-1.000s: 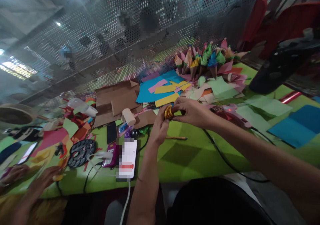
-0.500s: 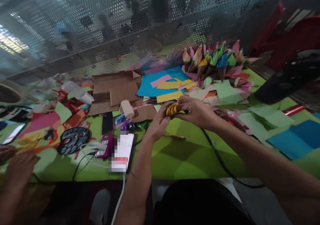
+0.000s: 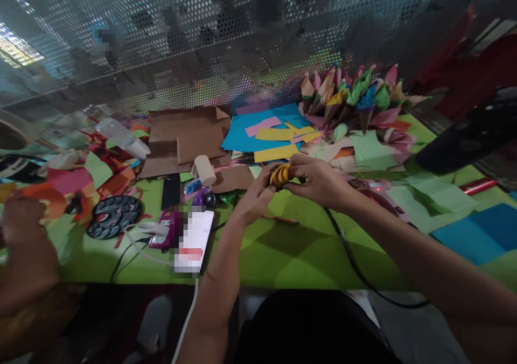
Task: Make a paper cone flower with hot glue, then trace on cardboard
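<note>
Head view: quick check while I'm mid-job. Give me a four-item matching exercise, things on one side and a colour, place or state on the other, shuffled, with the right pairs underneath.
Things
1. Yellow coil
2. Palette
3. Phone on the white cable
4. Bunch of cones

Descriptions
A. Screen lit
B. Brown below, with pink, green, yellow and blue above
C. Held between the left hand and the right hand
D. Black, with round wells

Right pairs: 1-C, 2-D, 3-A, 4-B
</note>
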`<move>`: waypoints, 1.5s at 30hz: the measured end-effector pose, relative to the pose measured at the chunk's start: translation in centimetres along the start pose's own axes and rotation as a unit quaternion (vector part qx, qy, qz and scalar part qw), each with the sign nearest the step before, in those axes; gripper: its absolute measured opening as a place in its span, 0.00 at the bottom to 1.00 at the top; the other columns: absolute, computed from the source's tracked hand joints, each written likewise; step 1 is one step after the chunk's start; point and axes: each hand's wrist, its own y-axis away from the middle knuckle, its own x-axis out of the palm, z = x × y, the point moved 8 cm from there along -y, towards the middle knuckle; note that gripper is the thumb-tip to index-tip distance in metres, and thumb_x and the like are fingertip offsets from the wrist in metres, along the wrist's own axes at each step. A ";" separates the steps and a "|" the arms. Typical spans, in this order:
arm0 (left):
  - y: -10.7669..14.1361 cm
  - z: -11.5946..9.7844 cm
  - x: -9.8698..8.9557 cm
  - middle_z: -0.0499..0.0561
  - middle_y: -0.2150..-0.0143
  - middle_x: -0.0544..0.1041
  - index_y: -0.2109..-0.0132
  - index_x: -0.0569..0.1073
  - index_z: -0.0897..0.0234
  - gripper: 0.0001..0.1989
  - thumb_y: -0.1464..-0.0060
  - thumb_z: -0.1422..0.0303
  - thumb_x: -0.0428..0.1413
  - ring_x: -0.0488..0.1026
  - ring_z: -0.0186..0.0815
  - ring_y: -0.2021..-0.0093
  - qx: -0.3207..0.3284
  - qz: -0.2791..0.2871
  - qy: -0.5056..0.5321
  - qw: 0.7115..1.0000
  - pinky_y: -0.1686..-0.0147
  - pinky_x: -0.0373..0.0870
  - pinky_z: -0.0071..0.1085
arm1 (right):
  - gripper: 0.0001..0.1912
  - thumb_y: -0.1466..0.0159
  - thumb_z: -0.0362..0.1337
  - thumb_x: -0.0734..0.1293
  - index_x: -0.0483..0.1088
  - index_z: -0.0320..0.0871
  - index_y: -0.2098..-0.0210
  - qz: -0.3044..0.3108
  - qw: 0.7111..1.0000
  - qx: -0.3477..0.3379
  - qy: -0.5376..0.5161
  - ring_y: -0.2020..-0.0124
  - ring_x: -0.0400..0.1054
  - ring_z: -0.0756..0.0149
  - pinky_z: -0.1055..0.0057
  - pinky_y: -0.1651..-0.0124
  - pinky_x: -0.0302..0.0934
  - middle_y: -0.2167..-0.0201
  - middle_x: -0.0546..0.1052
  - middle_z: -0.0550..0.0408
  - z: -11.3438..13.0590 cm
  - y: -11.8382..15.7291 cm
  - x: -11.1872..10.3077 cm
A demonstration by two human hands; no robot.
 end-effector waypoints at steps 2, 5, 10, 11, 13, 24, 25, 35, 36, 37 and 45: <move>0.0 0.0 0.0 0.53 0.37 0.71 0.36 0.64 0.54 0.28 0.43 0.69 0.47 0.68 0.46 0.39 0.002 -0.001 -0.004 1.000 0.38 0.65 0.46 | 0.05 0.39 0.31 0.68 0.76 0.42 0.71 0.003 1.000 -0.001 -0.003 0.67 0.67 0.66 0.71 0.65 0.60 0.68 0.72 0.53 -0.1 0.0 -0.1; -0.1 -0.1 0.1 0.53 0.37 0.71 0.35 0.64 0.54 0.29 0.44 0.69 0.47 0.67 0.46 0.38 0.014 0.002 -0.019 1.000 0.38 0.65 0.46 | 0.04 0.39 0.33 0.69 0.77 0.42 0.69 0.008 1.000 0.001 -0.002 0.67 0.67 0.65 0.71 0.65 0.60 0.68 0.72 0.53 -0.1 0.1 -0.1; 0.0 0.2 0.2 0.54 0.34 0.68 0.34 0.63 0.55 0.29 0.43 0.69 0.46 0.66 0.46 0.36 0.010 0.007 -0.038 0.999 0.36 0.64 0.45 | 0.05 0.39 0.34 0.69 0.76 0.41 0.71 0.013 1.000 0.004 0.016 0.68 0.68 0.65 0.70 0.66 0.60 0.70 0.71 0.53 -0.1 0.0 0.1; 0.0 0.4 0.2 0.54 0.34 0.68 0.33 0.62 0.54 0.29 0.43 0.69 0.46 0.67 0.46 0.37 0.006 0.007 -0.040 0.999 0.37 0.64 0.45 | 0.05 0.39 0.33 0.69 0.76 0.41 0.71 0.012 1.000 0.005 0.018 0.67 0.68 0.65 0.70 0.66 0.60 0.70 0.71 0.53 -0.2 0.0 0.1; 0.0 0.5 0.2 0.53 0.35 0.69 0.33 0.62 0.54 0.29 0.42 0.69 0.46 0.67 0.46 0.37 0.002 0.007 -0.039 0.999 0.37 0.65 0.45 | 0.06 0.39 0.32 0.68 0.76 0.42 0.72 0.011 1.000 0.004 0.017 0.67 0.69 0.65 0.71 0.66 0.60 0.70 0.71 0.53 -0.2 0.0 0.1; -0.1 0.6 0.3 0.53 0.35 0.68 0.35 0.64 0.55 0.27 0.42 0.69 0.47 0.67 0.46 0.37 0.010 0.015 -0.007 1.000 0.38 0.65 0.43 | 0.08 0.38 0.36 0.69 0.75 0.42 0.73 0.014 1.000 0.009 0.020 0.66 0.69 0.63 0.69 0.67 0.60 0.70 0.72 0.52 -0.6 0.3 0.4; -0.1 0.7 0.3 0.53 0.35 0.68 0.35 0.64 0.55 0.28 0.43 0.68 0.47 0.66 0.46 0.37 0.012 0.015 -0.008 1.000 0.37 0.65 0.44 | 0.09 0.38 0.36 0.69 0.74 0.42 0.74 0.012 1.000 0.009 0.020 0.66 0.69 0.63 0.69 0.67 0.60 0.70 0.72 0.52 -0.6 0.3 0.4; -0.1 0.6 0.2 0.53 0.36 0.68 0.36 0.66 0.55 0.27 0.43 0.67 0.46 0.70 0.46 0.42 0.000 0.017 0.006 1.000 0.41 0.68 0.44 | 0.08 0.36 0.36 0.70 0.76 0.41 0.71 0.022 0.999 -0.006 -0.022 0.65 0.70 0.63 0.69 0.64 0.62 0.68 0.74 0.51 -0.8 0.3 0.5; 0.0 0.7 0.2 0.53 0.36 0.69 0.36 0.65 0.54 0.27 0.43 0.67 0.47 0.70 0.46 0.43 -0.004 0.020 0.011 1.000 0.41 0.68 0.44 | 0.08 0.36 0.37 0.69 0.77 0.41 0.71 0.026 0.999 -0.007 -0.024 0.65 0.70 0.63 0.69 0.64 0.62 0.68 0.74 0.50 -0.8 0.3 0.5; 0.0 0.8 0.2 0.53 0.37 0.69 0.36 0.65 0.54 0.28 0.43 0.67 0.47 0.71 0.46 0.45 -0.008 0.023 0.017 1.000 0.42 0.68 0.44 | 0.09 0.35 0.37 0.69 0.77 0.41 0.70 0.029 0.999 -0.008 -0.025 0.64 0.70 0.63 0.69 0.64 0.62 0.68 0.74 0.50 -0.8 0.4 0.5; 0.2 1.1 0.5 0.57 0.38 0.66 0.33 0.58 0.58 0.32 0.45 0.65 0.47 0.67 0.44 0.47 -0.087 0.056 0.061 0.993 0.46 0.67 0.41 | 0.11 0.32 0.40 0.66 0.79 0.42 0.65 0.057 0.997 -0.018 -0.039 0.62 0.70 0.62 0.68 0.62 0.64 0.67 0.74 0.50 -0.7 0.5 0.6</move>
